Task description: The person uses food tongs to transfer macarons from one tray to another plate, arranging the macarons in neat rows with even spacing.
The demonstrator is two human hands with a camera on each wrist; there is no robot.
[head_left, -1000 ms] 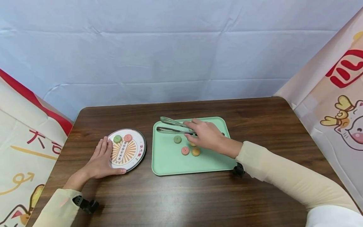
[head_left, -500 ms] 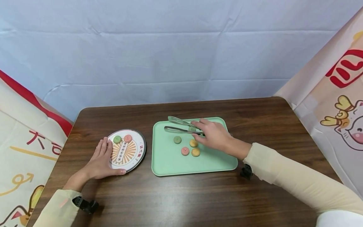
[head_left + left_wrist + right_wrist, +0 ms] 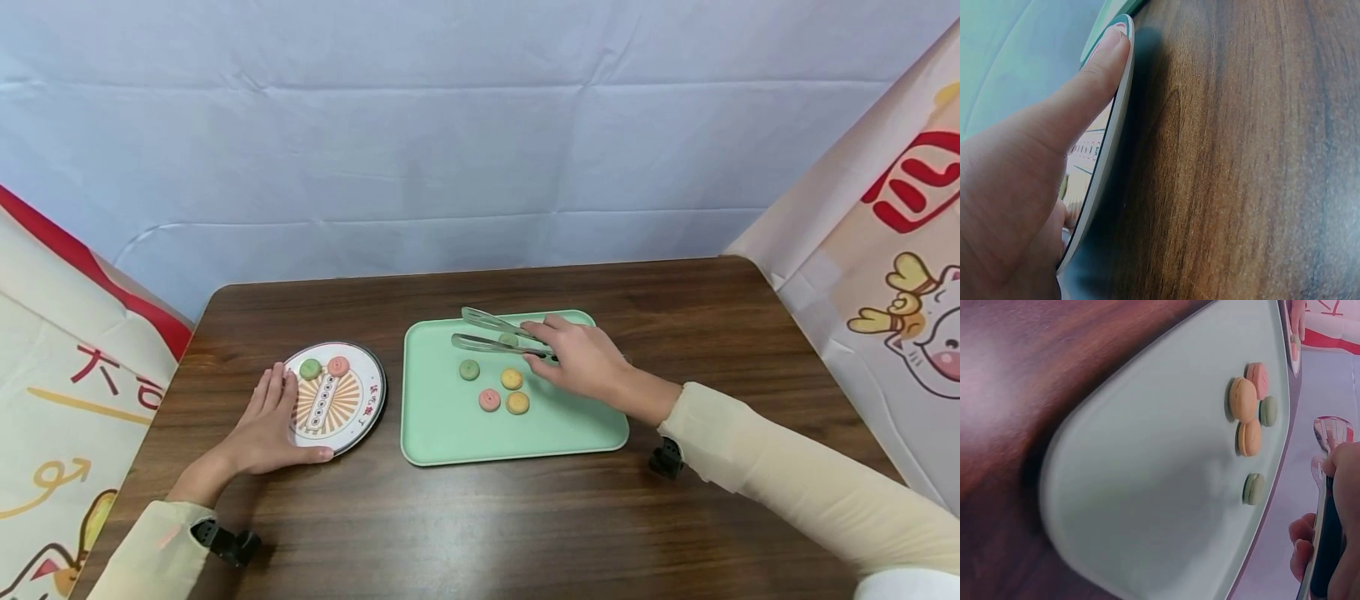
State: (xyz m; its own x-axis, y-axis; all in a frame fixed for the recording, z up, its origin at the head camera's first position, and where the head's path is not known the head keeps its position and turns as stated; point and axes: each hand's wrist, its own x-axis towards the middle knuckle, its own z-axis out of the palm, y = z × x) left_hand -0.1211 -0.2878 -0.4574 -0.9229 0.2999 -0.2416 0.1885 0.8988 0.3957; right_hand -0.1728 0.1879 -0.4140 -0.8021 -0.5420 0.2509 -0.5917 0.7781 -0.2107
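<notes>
My left hand rests on the left side of a round white plate, fingers straight and thumb along its near rim. On the plate lie a green macaron and a pink macaron. My right hand grips metal tongs over the right part of a light green tray. The tong arms stand apart with nothing between their tips. Beneath them a green macaron lies on the tray. Nearby sit another green macaron, a pink one and two yellow ones.
The dark wooden table carries the plate on the left and the tray at centre, with a narrow gap between them. A pale cloth hangs behind the far edge. Printed cloths hang at both sides.
My right hand has moved right with the tongs, uncovering the yellow macarons and the green one beneath the tongs. My left hand and the plate have stayed put.
</notes>
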